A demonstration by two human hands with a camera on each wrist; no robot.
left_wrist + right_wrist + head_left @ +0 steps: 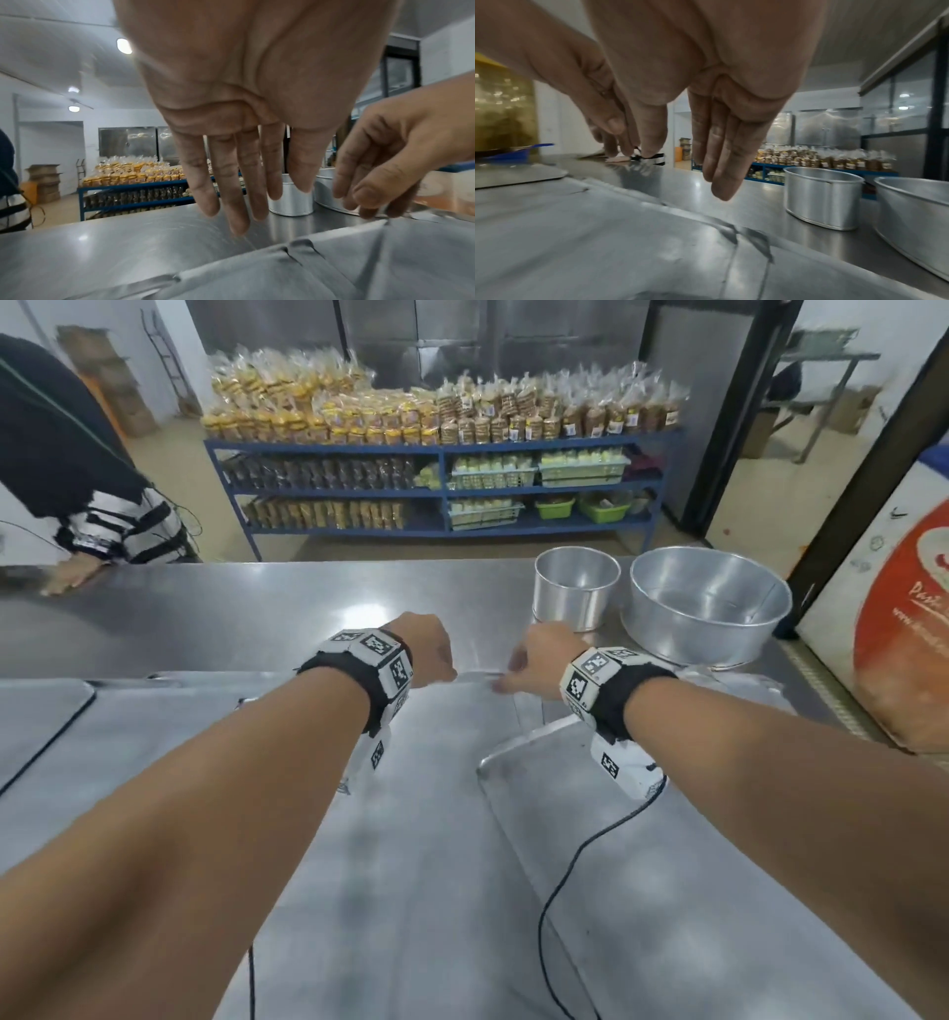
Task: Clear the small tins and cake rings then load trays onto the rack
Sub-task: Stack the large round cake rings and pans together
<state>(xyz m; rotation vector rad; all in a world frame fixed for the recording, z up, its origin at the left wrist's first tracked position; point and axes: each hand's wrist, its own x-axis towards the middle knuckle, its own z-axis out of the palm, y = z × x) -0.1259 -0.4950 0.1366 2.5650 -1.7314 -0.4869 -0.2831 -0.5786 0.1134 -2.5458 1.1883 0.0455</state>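
Observation:
Several flat metal trays lie overlapped on the steel table in front of me. Both my arms reach over them to the far rim of the top tray. My left hand hangs just above that rim with straight, spread fingers and holds nothing. My right hand is beside it, its fingers straight and pointing down at the rim, fingertips near or touching the edge. A small tall cake tin and a wider round tin stand empty at the back right.
Another person's hand rests on the table's far left edge. A blue shelf of bagged baked goods stands beyond the table. Another tray lies at the left. Cables trail from my wrists. A printed panel stands at the right.

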